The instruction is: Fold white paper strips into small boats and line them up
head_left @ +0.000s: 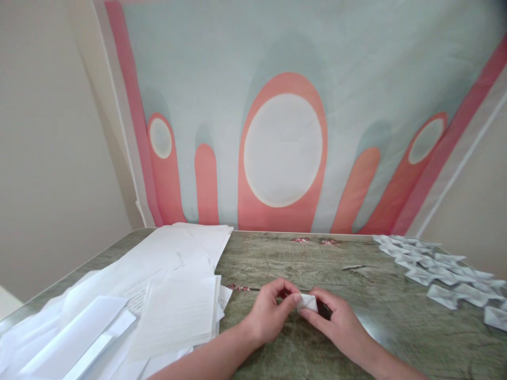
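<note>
A small folded piece of white paper [307,302] is held between both hands, just over the wood-grain table. My left hand [273,309] pinches its left end between thumb and fingers. On the other side, my right hand [333,318] grips the right end, thumb below and fingers above. Creases run across the paper's front face. Its back is hidden by my fingers. To the right, several similar folded white paper pieces [443,297] lie in loose rows on the table.
Stacks of white paper sheets [178,311], some printed, cover the table's left side, with a long folded strip [75,338] on top. The wood-grain table [269,258] ends at a wall hanging [222,63] in pale green and coral. Small reddish marks dot the tabletop.
</note>
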{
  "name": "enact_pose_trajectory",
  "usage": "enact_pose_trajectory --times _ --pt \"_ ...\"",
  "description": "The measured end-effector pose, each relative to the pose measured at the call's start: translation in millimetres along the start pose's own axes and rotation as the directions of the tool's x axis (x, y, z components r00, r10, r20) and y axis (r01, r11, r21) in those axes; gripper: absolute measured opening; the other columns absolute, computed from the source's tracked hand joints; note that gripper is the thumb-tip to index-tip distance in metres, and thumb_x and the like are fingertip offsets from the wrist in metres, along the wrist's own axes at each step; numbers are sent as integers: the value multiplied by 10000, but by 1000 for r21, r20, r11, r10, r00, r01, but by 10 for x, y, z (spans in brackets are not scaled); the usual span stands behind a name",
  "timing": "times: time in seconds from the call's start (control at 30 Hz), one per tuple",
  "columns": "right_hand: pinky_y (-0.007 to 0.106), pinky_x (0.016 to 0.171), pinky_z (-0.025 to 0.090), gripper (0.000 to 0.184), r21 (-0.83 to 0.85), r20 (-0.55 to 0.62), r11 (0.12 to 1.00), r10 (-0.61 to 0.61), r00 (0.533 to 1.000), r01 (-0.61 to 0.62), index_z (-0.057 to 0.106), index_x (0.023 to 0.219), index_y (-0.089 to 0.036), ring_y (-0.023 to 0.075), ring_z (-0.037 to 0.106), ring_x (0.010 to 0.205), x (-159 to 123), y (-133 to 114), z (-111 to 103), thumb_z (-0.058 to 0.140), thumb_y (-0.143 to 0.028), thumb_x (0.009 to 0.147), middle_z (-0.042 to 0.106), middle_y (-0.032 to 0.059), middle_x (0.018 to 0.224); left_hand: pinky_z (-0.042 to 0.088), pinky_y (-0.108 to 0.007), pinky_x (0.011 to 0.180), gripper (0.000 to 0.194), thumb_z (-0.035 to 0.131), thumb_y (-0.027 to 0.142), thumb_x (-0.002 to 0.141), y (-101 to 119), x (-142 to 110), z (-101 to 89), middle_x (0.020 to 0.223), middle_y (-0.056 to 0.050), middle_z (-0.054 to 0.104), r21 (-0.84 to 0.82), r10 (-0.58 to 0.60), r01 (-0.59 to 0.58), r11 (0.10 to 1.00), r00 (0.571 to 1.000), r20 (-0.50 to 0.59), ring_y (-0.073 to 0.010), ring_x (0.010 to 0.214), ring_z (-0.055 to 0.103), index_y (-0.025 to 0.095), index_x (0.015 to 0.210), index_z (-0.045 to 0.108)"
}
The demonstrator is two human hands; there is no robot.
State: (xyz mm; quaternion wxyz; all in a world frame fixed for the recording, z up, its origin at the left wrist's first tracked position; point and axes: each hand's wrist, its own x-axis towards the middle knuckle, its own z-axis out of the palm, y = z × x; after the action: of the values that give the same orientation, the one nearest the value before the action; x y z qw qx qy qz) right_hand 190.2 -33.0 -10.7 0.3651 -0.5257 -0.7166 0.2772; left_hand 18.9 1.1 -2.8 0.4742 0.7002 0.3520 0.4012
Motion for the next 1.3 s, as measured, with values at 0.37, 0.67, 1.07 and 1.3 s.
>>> enact_pose_trajectory --times 0.37,0.67,1.07,1.3 --pt "248 643 392 103 -248 -108 944 -249 963 216 519 765 -194 147 509 680 2 62 -40 448 -167 834 533 3 733 398 -263 785 180 692 218 703 56 -25 14 867 -21 585 155 123 -111 982 990 -64 -160 847 526 165 856 613" --pt "320 693 323 189 -716 65 615 -414 908 331 532 714 -192 190 468 712 -40 124 -36 440 -54 805 525 23 722 377 -287 757 40 600 180 777 88 -90 -16 821 -13 607 620 221 -224 752 972 83 -176 838 526 213 780 624" --pt "304 701 331 201 -635 108 668 -422 900 389 547 715 -186 167 465 708 1 173 -22 440 -74 844 531 14 724 373 -249 727 118 577 93 728 -3 -58 -31 792 9 602 691 155 -207 692 978 138 -158 808 530 206 733 612" --pt "314 740 349 140 -542 134 770 -316 939 337 588 788 -194 167 488 764 -9 150 -78 494 -111 852 547 7 778 380 -247 718 19 616 206 762 11 -60 -36 787 11 603 696 113 -185 694 982 149 -157 802 534 207 744 620"
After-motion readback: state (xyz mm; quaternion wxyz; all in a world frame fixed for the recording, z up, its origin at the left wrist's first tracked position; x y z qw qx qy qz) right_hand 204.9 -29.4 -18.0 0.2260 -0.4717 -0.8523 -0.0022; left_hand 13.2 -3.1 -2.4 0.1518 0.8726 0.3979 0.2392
